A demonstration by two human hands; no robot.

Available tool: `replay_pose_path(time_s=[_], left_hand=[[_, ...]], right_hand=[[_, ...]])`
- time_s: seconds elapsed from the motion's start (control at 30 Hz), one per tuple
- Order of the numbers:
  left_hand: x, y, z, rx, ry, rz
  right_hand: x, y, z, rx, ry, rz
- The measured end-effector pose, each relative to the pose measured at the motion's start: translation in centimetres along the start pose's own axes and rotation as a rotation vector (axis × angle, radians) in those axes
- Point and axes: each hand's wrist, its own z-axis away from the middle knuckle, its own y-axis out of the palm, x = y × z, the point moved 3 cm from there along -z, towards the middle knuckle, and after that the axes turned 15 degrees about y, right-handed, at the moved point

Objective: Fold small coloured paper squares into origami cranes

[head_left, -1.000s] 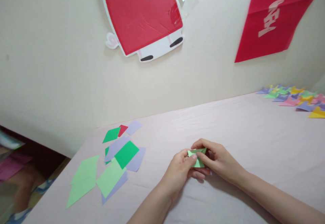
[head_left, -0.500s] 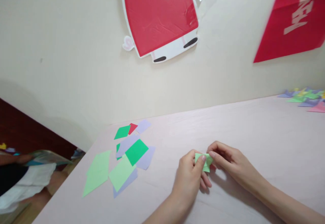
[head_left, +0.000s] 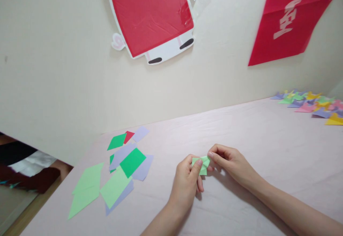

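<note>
A small folded piece of light green paper [head_left: 203, 167] is held above the table in front of me. My left hand [head_left: 187, 179] grips its left part, the thumb pressed flat on top and the other fingers behind. The thumb and index finger of my right hand [head_left: 227, 160] pinch the paper's upper right corner. A crease runs slantwise across its face. Loose sheets lie to the left, among them a dark green one [head_left: 133, 162], a light green one [head_left: 115, 186], a pale purple one [head_left: 143, 168] and a small red one [head_left: 129, 136].
Folded paper pieces [head_left: 308, 105] in several colours stand in rows at the table's far right. The pinkish table cover [head_left: 241, 129] meets a wall bearing a red-and-white cutout [head_left: 152, 18] and a red sign [head_left: 289, 21]. Part of another person [head_left: 32, 162] shows at the far left.
My view has turned to the right, so more of the folded pieces show. The right fingers have lifted the green paper's corner slightly, and more of its face is spread out.
</note>
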Motion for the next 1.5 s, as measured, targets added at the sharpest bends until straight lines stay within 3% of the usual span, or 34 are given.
replay_pose_path(time_s=[0.23, 0.53, 0.73, 0.9, 1.23, 1.37, 1.5], left_hand=[[-0.6, 0.0, -0.1, 0.008, 0.020, 0.041], [-0.4, 0.1, 0.0, 0.019, 0.007, 0.016], [-0.6, 0.2, 0.0, 0.057, 0.042, -0.003], [-0.6, 0.2, -0.3, 0.060, 0.002, 0.031], [-1.1, -0.2, -0.6, 0.232, -0.037, 0.188], [-0.5, -0.5, -0.6, 0.186, -0.047, 0.171], [-0.8, -1.8, -0.7, 0.077, 0.015, -0.058]], right_hand=[[-0.1, -0.2, -0.4, -0.109, -0.025, 0.054], [0.3, 0.0, 0.1, -0.041, -0.070, 0.081], [0.5, 0.0, 0.2, -0.061, -0.123, 0.167], [0.4, -0.1, 0.1, -0.034, -0.095, 0.123], [0.2, -0.3, -0.3, 0.005, 0.019, 0.013], [0.0, -0.8, -0.7, -0.002, -0.007, 0.063], [0.0, -1.5, -1.2, -0.114, -0.055, 0.130]])
